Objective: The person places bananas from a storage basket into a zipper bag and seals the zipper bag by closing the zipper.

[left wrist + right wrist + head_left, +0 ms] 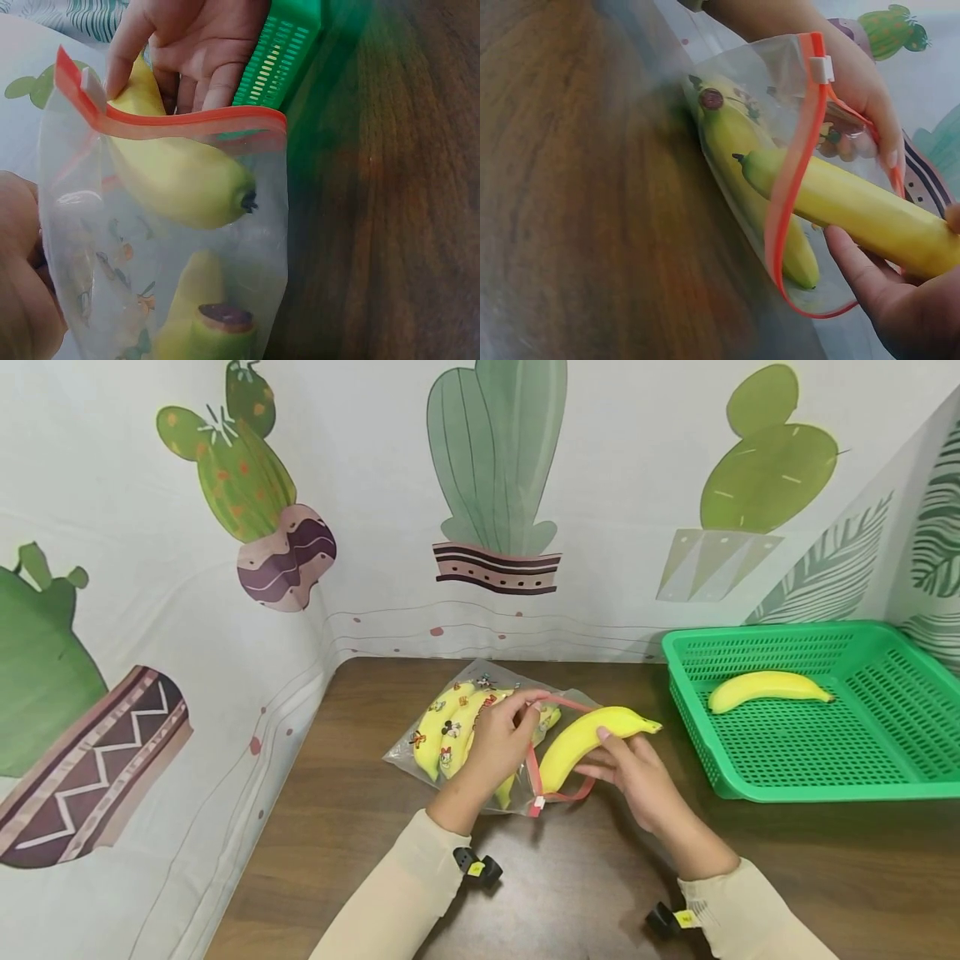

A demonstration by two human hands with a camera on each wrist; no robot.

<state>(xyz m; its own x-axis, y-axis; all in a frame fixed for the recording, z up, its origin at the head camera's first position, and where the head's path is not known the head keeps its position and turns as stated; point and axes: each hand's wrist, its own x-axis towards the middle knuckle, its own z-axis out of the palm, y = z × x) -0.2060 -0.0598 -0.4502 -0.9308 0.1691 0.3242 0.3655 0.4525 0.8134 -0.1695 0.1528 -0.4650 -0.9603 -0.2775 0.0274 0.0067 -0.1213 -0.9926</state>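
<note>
A clear zip bag [401,749] with a red zip edge and cartoon prints lies on the table, several bananas [431,739] inside it. My left hand [501,733] pinches the far side of the bag's mouth, which gapes toward the right. In my right hand [641,781] I hold a single banana [577,743] between thumb and fingers. Its lower end is inside the bag's mouth, as the left wrist view shows through the plastic; the stem end points right, outside. A white slider [822,70] sits at one end of the zip in the right wrist view.
To the right stands a green plastic basket [817,793] with one banana [768,687] in it. The brown wooden table [315,860] meets a white cloth backdrop [375,527] printed with cacti at its back and left edges.
</note>
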